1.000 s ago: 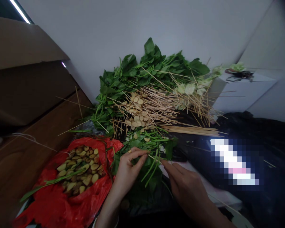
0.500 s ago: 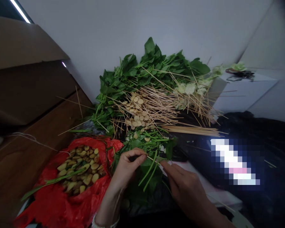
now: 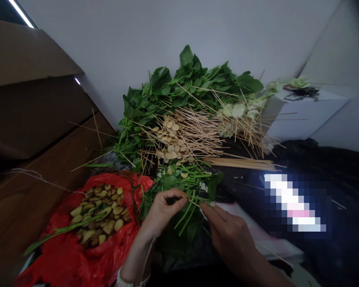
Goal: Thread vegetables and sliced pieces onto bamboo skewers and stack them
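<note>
as the head view looks down, the left hand [image 3: 164, 211] pinches a thin bamboo skewer [image 3: 187, 198] almost shut at six o'clock, steadying it, while the right hand [image 3: 230, 235] lies half open against green stems [image 3: 187, 215], its hold unclear; a red plastic bag [image 3: 60, 255] sits within reach at eight o'clock.

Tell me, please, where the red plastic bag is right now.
The red plastic bag lies lower left in the head view, just left of the left hand, below the leafy greens.
</note>
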{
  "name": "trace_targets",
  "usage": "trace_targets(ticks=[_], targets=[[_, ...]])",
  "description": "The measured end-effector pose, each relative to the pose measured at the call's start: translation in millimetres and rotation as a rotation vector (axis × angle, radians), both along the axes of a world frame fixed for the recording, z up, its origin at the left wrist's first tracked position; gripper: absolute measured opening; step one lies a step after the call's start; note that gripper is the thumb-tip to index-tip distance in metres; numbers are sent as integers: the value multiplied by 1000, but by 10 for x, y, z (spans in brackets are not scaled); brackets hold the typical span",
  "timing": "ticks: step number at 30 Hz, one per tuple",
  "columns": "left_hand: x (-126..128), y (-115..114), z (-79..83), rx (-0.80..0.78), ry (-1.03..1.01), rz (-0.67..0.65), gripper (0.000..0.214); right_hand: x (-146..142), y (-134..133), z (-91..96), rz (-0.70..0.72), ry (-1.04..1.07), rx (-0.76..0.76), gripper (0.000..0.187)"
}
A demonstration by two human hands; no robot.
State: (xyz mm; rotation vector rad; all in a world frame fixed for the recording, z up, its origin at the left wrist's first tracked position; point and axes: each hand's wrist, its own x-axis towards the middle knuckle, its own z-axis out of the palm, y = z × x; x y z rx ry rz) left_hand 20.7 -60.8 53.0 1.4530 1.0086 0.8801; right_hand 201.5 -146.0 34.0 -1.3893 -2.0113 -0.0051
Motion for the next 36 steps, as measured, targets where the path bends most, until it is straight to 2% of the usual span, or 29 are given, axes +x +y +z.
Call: trace_targets(ticks=[10,14,16,19,22,25,30,33,36], targets=[[105,-2,-21,-78,23,-74,15,6,14,-94,-22,-45,-26,44],[94,165,3,-74,27,-99,23,196,56,-88,-76,43,-23,39],[93,334,13,25,94,-29,30,339,72,-76,-150,80,10,37],[161,616,-19,313,361,53,21,524,78,-78,-254,94,48,34],[318,820,-110,539,758,-32,19,628,63,-117,-306,86,48,31],[476,918,-218,637,1009,-104,21,701,36,-174,-321,63,62,30],[540,1011,-295,665,1029,-115,18,845,-16,-254,-340,9,42,32],[466,1065,-225,671,985,-90,17,874,-23,-273,-338,18,30,33],[345,1055,-78,658,894,-31,18,808,-1,-234,-328,45,34,31]])
